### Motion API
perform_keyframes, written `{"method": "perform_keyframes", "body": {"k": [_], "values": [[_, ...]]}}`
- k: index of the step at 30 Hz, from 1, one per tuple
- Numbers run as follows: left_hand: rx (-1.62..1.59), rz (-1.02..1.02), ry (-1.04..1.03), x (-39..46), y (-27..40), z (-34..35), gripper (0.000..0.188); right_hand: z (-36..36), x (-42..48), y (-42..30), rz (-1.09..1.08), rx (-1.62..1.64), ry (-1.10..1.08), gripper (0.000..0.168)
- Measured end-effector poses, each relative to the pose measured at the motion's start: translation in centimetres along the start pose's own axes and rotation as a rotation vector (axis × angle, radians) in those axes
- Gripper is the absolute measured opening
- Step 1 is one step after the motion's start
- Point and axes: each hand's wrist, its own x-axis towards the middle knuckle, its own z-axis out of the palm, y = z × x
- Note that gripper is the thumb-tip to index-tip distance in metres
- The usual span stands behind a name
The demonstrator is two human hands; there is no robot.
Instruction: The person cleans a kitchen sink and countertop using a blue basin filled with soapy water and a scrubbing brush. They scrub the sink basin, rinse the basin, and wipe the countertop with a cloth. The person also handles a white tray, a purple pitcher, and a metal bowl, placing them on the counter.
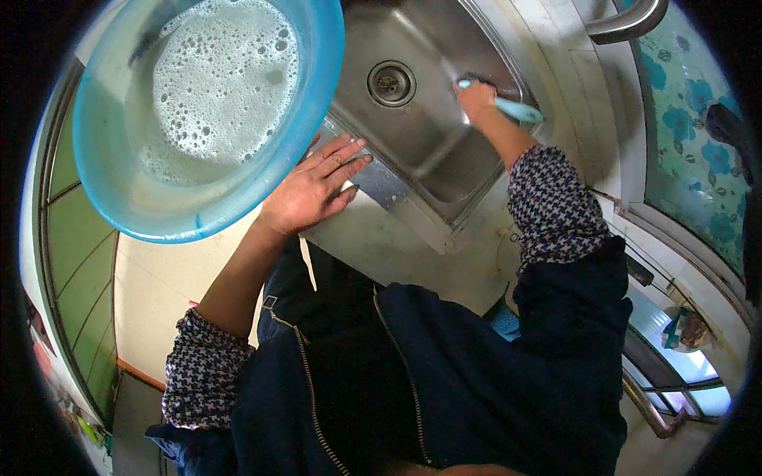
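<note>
My right hand (pixel 478 100) is closed around the light-blue handle of a scrub brush (pixel 518 110). The brush's dark bristles show just beyond my fingers, against the side wall of a stainless steel sink (pixel 411 140). A round drain (pixel 391 83) sits in the sink's floor. At the sink's near left edge, my left hand (pixel 318 184) is palm down with its fingers apart. Its back lies close beside the rim of a large blue plastic basin (pixel 208 229); whether they touch is hard to tell. Foamy, cloudy water (pixel 226 89) partly fills the basin.
A curved metal faucet (pixel 631 24) juts in at the upper right. Beside it is a window or panel with a blue flower pattern (pixel 684 119). Pale countertop (pixel 411 244) borders the sink. Green panels (pixel 83 238) stand at the left.
</note>
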Motion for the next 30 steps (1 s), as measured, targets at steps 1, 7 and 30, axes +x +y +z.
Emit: {"method": "perform_keyframes", "body": {"k": [1, 7, 30], "values": [[0.001, 0.010, 0.002, 0.1, -0.1, -0.2, 0.044, 1.6, -0.5, -0.6, -0.059, 0.010, -0.059, 0.025], [-0.012, -0.003, 0.004, 0.1, 0.1, -0.3, 0.044, 2.6, -2.8, -0.8, -0.198, 0.066, -0.139, 0.020], [-0.070, -0.001, 0.039, 0.0, -0.1, 0.1, 0.043, -1.1, -5.4, 5.7, -0.076, -0.027, 0.237, 0.034]]}}
